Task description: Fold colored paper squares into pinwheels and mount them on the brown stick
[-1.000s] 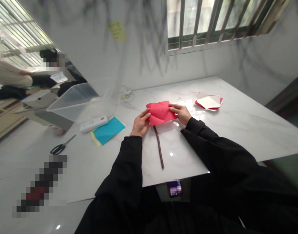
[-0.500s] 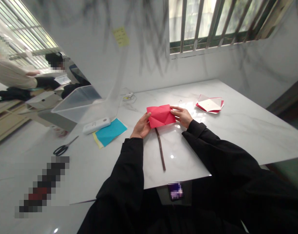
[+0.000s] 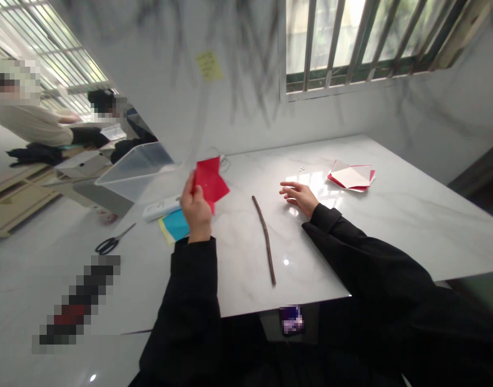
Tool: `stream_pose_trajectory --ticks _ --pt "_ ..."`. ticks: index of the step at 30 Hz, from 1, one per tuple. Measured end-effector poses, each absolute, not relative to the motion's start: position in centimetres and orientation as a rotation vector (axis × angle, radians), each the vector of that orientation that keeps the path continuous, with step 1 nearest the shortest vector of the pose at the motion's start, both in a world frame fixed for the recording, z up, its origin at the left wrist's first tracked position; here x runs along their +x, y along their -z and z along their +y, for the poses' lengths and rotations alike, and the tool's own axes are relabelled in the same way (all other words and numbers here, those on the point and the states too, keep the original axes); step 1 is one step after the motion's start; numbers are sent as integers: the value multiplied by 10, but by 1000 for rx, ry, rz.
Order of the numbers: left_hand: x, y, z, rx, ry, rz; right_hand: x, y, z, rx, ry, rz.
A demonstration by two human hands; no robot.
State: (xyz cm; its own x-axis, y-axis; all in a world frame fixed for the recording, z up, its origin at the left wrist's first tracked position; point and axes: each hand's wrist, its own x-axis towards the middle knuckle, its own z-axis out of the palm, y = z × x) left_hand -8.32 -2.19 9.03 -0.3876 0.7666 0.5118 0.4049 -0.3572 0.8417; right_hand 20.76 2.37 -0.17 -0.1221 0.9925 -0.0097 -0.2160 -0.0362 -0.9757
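Observation:
A creased sheet of red paper point(image 3: 212, 181) is gripped between the thumb and fingers of my left hand point(image 3: 196, 209), raised above the left part of the table. My right hand point(image 3: 299, 196) hovers over the white tabletop with its fingers apart and nothing in it. Between my hands a thin brown stick point(image 3: 266, 236) lies on the table, pointing roughly away from me. Partly hidden behind my left hand are blue paper point(image 3: 176, 224) and a yellow sheet point(image 3: 165, 231) under it.
Scissors point(image 3: 113, 242) lie at the left, near a white device point(image 3: 160, 208) and a clear plastic bin point(image 3: 133, 172). Red and white papers point(image 3: 351, 177) rest at the back right. Two people sit beyond the bin. A phone point(image 3: 291, 319) is below the table's front edge.
The red paper has moved left in my left hand and now hangs tilted. My right hand has let go of it. The whole stick now shows.

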Motion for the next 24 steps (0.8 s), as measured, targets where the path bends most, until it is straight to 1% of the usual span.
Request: stream_pose_trajectory --ticks 1,2,3,5,8,10,12,16,18,21,22,24 --pt "-96 -99 -33 1719 -1814 1742 207 3 24 -1002 -1400 -1141" --pt "-107 -105 -44 1904 -1744 1871 206 5 25 -1005 -1386 -1170" --pt "-116 -106 -54 2063 -1576 1987 205 6 25 -1007 -1371 -1203" --pt "-130 -95 -69 2241 -1075 2157 204 6 25 -1017 -1347 -1263" --pt "-143 -57 -77 2116 -456 2267 203 6 23 -1025 -1332 -1314" --pt "-149 -34 -76 1956 -248 2299 203 6 22 -1022 -1326 -1336" --pt "-154 -22 -72 1905 -228 2337 204 9 23 -1025 -1313 -1369" --pt "-162 -20 -63 1898 -373 2430 203 8 25 -1049 -1255 -1485" --pt "-165 -23 -58 1917 -437 2449 202 -3 20 -1059 -1198 -1566" --pt "-169 -25 -49 1932 -457 2468 200 -39 -14 -961 -1173 -1735" --pt "-171 -25 -46 1933 -446 2475 200 -53 -34 -876 -1254 -1802" --pt "-172 -26 -43 1946 -412 2484 199 -73 -81 -620 -1565 -1973"
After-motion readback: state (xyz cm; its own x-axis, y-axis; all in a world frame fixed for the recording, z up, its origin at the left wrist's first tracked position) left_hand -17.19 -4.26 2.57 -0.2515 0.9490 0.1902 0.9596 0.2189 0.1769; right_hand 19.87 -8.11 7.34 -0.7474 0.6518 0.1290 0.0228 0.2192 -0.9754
